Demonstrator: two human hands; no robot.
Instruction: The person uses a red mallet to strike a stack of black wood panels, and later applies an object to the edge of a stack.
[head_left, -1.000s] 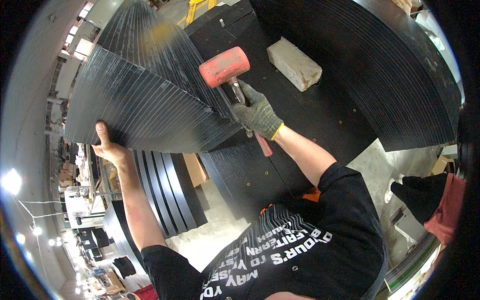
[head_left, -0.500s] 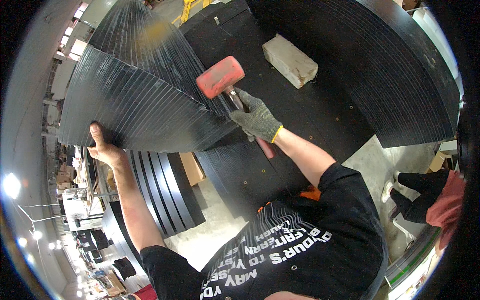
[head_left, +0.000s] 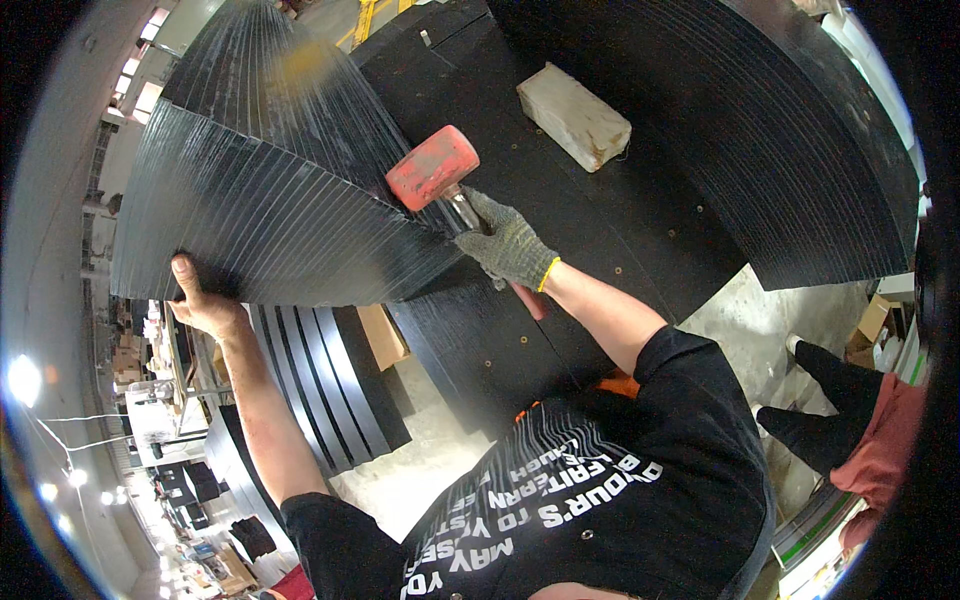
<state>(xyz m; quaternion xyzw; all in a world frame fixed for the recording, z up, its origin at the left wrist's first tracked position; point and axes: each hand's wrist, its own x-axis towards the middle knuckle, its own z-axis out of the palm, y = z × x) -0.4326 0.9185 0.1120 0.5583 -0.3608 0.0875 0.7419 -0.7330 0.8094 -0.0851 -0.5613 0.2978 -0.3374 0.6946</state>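
Note:
My right hand (head_left: 508, 240), in a grey knit glove with a yellow cuff edge, is wrapped round the handle of a mallet (head_left: 432, 168). Its worn red head sits over the seam where a ribbed black panel (head_left: 265, 215) meets a second curved ribbed piece (head_left: 270, 75). The lower part of the handle sticks out below my glove. My bare left hand (head_left: 210, 308) grips the panel's lower left edge, thumb on the near face and fingers hidden behind it.
A pale, scuffed block (head_left: 575, 117) lies on the black work surface (head_left: 580, 230). A large curved ribbed panel (head_left: 790, 140) rises at the right. Striped curved pieces (head_left: 320, 385) stand below left. Another person (head_left: 875, 440) in a red top is at the right edge.
The mallet head and my right hand have shifted slightly left and down. My left hand keeps its hold on the panel. The person at the right has moved.

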